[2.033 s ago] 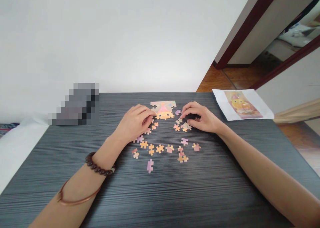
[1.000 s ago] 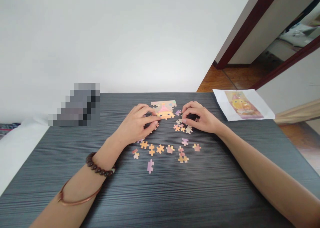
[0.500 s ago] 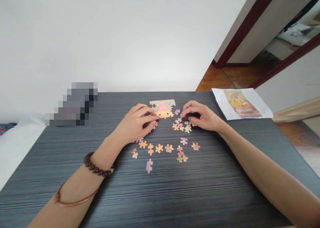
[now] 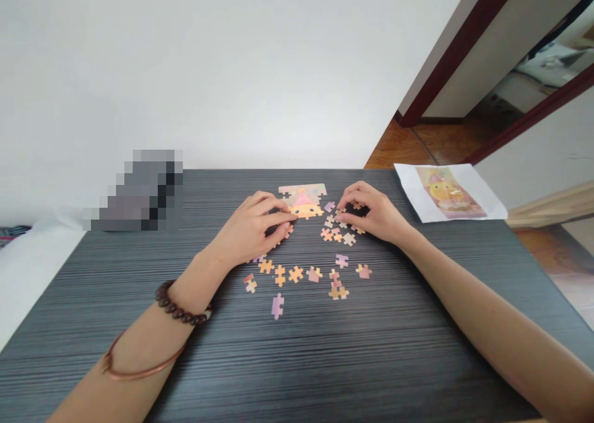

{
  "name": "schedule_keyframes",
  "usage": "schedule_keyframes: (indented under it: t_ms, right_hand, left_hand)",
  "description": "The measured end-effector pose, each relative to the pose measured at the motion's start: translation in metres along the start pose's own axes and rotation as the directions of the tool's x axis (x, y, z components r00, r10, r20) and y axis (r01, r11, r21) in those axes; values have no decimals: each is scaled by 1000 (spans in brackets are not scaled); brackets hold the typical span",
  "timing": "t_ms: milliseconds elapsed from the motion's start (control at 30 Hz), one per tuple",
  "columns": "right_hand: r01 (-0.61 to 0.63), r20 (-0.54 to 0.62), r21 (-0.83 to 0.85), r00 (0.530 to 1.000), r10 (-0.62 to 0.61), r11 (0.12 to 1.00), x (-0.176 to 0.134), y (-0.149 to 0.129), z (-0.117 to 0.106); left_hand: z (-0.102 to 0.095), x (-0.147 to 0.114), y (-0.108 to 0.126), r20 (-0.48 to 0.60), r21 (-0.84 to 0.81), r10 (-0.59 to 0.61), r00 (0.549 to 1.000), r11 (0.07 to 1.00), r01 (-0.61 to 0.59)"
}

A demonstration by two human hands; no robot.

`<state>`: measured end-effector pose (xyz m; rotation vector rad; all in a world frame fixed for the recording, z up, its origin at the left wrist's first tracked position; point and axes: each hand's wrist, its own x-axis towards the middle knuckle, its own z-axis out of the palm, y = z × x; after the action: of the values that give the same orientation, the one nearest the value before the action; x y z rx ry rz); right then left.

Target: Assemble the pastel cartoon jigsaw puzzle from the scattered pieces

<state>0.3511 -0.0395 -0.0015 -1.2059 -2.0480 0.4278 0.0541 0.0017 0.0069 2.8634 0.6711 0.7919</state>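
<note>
Left hand (image 4: 253, 228) rests fingers-down against the near-left edge of the assembled pastel cardboard puzzle block (image 4: 302, 201), pressing rather than gripping. My right hand (image 4: 371, 216) pinches a small pale jigsaw piece (image 4: 340, 214) just right of that block, above a cluster of loose orange and pink pieces (image 4: 338, 236). If I push sideways too hard, the joined block could slide on the dark striped counter (image 4: 325, 361) or pop apart. My wrist might also scatter the loose pieces beneath it.
</note>
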Motion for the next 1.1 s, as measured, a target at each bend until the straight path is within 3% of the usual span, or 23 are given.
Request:
schedule_keyframes:
  t_ms: [133,467,1100]
  right_hand:
    - [-22,-49,-30,999,21,999,-1,-1,1]
    - [76,46,-69,996,-73,995,-1,-6,0]
    - [128,78,-47,989,-125,991,-2,0,-2]
  left_hand:
    - [0,0,0,-5,-5,5,1000,1000,-5]
    - [1,-1,-1,-5,7,8,1000,1000,-8]
    - [1,-1,0,4,-1,-17,1000,1000,17]
